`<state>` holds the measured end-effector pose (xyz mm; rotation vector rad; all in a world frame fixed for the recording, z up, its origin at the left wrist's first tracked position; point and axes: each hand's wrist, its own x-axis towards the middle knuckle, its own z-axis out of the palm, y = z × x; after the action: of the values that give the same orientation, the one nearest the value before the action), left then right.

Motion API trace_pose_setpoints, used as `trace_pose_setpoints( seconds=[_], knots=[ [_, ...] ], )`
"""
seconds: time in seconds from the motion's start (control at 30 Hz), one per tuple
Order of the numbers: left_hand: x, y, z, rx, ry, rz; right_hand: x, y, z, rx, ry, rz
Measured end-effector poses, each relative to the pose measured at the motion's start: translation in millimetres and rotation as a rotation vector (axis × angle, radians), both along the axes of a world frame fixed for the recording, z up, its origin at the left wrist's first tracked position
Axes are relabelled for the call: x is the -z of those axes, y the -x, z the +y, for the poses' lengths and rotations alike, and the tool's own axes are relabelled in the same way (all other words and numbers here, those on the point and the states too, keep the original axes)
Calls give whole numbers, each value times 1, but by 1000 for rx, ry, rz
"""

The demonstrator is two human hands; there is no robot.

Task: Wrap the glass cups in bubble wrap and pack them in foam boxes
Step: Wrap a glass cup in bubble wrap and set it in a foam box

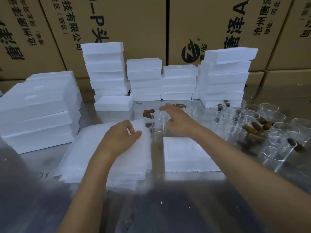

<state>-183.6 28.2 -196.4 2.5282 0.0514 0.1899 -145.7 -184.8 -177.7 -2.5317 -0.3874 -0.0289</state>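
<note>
Item: one clear glass cup (159, 122), standing upright at frame centre on the steel table (185, 190), just beyond the far right corner of the bubble wrap stack (107, 158). Right hand (176, 121): reaching over and beside the cup, fingers spread and extended; contact with the rim cannot be told. Left hand (120, 138): lies on the stack, thumb and curled fingers pinching the upper right corner of the top sheet. Open foam tray (188, 153): lower centre right, flat, just beside the stack. Further cups (276, 132): loose group at right, mixed with brown wooden handles (255, 127). Spare foam boxes (144, 79): stacked along the upper half, more at left (38, 111). Handling note, by judgement: the step appears to be fetching a cup while freeing a single sheet. Peel only the top sheet, slowly, so the ones beneath stay put; grip the cup round its wall rather than the rim; set it near the sheet's edge for rolling; keep clear of the neighbouring cup (193, 108) behind.
</note>
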Motion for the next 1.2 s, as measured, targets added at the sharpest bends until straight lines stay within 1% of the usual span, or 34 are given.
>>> trace_pose_setpoints(
  seconds=[0.07, 0.17, 0.23, 0.3, 0.43, 0.47, 0.5, 0.6, 0.73, 0.8, 0.87, 0.97, 1.03, 1.1, 1.17, 1.2],
  knots=[
    [0, 1, 0, 10, -1, 19, -4, -16, 11, 1, 115, 44],
    [-2, 0, -2, 17, 1, 33, -4, -27, 17, 75, 251, -6],
    [-2, 0, -1, 31, 9, 36, -4, -28, 19, 90, 299, -49],
    [-2, 1, 0, 41, 11, 43, -4, -26, 20, 85, 276, -82],
    [-5, 4, 0, 43, 9, 34, -13, -31, 17, 122, 114, -226],
    [-5, 5, 0, 39, -2, 26, -16, -36, 15, 119, 94, -215],
    [-6, 6, -1, 32, -21, 21, -17, -42, 13, 93, 91, -162],
    [-6, 8, -1, 13, -108, 33, -14, -54, 8, -27, 202, 62],
    [-4, 5, 2, 51, -100, 88, -8, -64, -1, 4, 364, 97],
    [-4, 5, 3, 65, -91, 81, -11, -65, -7, 12, 438, 144],
    [-5, 6, 2, 83, -84, 59, -14, -61, -16, -8, 455, 196],
    [-9, 9, 1, 134, 18, 15, -12, -50, -26, -76, 472, 229],
    [-13, 10, 0, 166, 112, -24, -8, -41, -32, -86, 440, 227],
    [-18, 12, -2, 195, 229, -50, -6, -31, -38, -42, 350, 197],
    [-20, 13, -6, 245, 386, -52, -10, -18, -47, 33, 247, 109],
    [-20, 14, -8, 272, 433, -40, -13, -10, -53, 77, 160, 52]
  ],
)
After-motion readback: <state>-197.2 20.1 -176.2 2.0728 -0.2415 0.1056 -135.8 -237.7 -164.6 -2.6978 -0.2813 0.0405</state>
